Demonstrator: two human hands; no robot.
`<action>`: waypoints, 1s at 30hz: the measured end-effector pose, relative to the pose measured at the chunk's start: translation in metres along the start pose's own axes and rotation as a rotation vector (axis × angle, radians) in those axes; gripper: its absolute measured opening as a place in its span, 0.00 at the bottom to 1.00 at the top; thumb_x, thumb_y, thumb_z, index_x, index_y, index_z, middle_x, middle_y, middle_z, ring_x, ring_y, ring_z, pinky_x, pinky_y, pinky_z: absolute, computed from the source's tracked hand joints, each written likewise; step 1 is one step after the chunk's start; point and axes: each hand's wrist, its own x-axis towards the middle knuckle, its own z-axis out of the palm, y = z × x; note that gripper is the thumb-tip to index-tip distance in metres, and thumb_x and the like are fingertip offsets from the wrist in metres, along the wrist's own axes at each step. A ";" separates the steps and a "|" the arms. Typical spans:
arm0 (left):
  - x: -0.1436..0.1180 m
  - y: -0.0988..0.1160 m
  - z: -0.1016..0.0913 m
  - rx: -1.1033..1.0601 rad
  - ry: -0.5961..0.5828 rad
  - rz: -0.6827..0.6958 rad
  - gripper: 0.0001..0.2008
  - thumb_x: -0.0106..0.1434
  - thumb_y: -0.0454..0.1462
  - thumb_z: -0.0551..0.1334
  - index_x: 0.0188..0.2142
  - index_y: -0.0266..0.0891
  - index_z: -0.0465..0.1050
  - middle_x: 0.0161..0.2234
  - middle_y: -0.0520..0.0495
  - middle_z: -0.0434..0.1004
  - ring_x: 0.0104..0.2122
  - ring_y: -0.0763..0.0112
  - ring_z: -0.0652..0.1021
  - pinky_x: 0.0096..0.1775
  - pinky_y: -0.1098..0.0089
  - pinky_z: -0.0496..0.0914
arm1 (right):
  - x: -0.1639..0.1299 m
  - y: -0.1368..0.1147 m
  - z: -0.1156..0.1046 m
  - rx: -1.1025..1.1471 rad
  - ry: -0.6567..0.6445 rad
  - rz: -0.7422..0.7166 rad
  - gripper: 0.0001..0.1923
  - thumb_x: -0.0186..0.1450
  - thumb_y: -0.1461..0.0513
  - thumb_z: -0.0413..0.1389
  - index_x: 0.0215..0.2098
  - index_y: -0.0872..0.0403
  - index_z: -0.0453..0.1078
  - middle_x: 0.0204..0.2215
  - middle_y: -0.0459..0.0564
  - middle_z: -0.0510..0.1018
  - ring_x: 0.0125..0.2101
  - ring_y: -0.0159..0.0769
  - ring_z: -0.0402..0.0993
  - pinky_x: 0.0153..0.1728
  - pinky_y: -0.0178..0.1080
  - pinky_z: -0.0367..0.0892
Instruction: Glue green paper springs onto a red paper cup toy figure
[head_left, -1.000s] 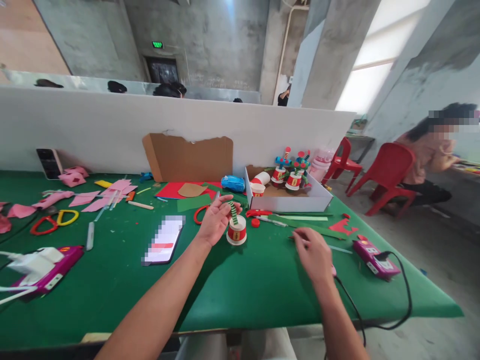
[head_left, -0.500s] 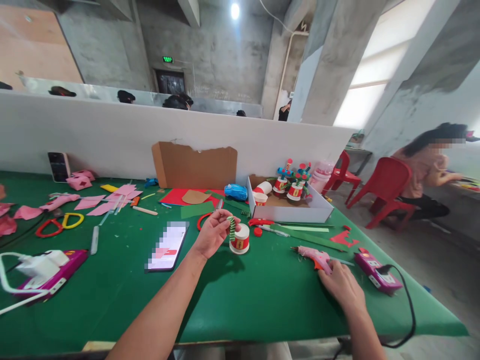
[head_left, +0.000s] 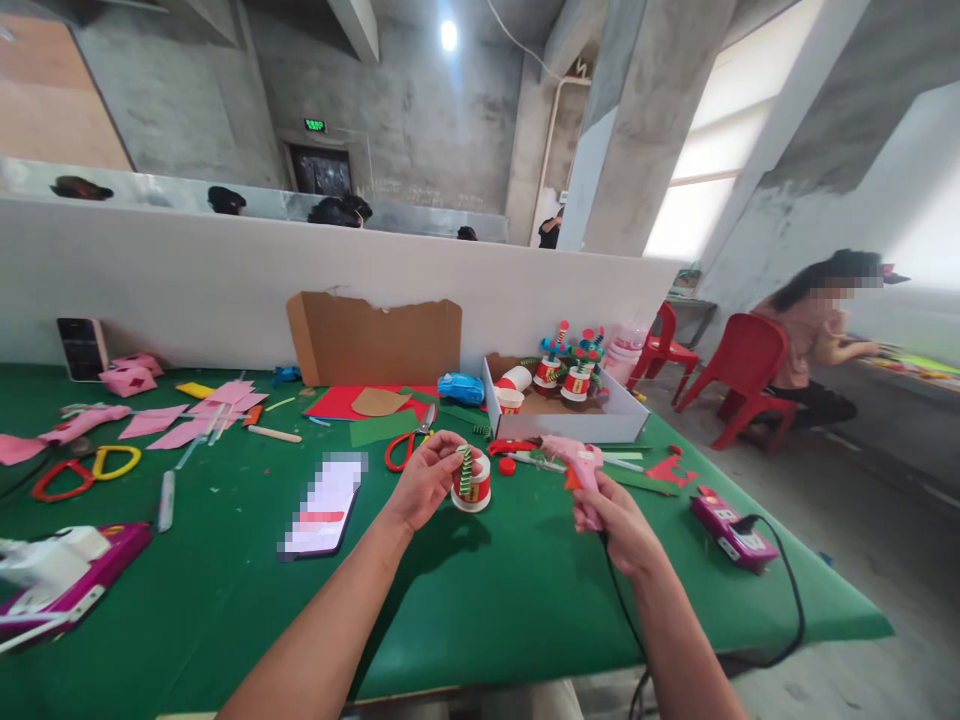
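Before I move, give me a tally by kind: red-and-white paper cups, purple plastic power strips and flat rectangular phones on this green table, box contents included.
Red-and-white paper cups: 5 (one near the left hand, four in the white cardboard box)
Purple plastic power strips: 2
Flat rectangular phones: 2
Total: 9

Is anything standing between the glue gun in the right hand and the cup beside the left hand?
A small red cap lies on the table between the glue gun and the cup, with a red tool just behind it. Both look low, so probably neither blocks the way.
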 end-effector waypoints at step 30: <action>0.011 -0.005 -0.005 0.094 0.191 0.094 0.21 0.42 0.42 0.76 0.31 0.37 0.70 0.24 0.52 0.79 0.27 0.70 0.81 0.36 0.69 0.72 | -0.026 -0.008 0.059 -0.458 -0.095 -0.464 0.20 0.64 0.48 0.50 0.37 0.56 0.71 0.18 0.44 0.70 0.18 0.29 0.62 0.20 0.32 0.61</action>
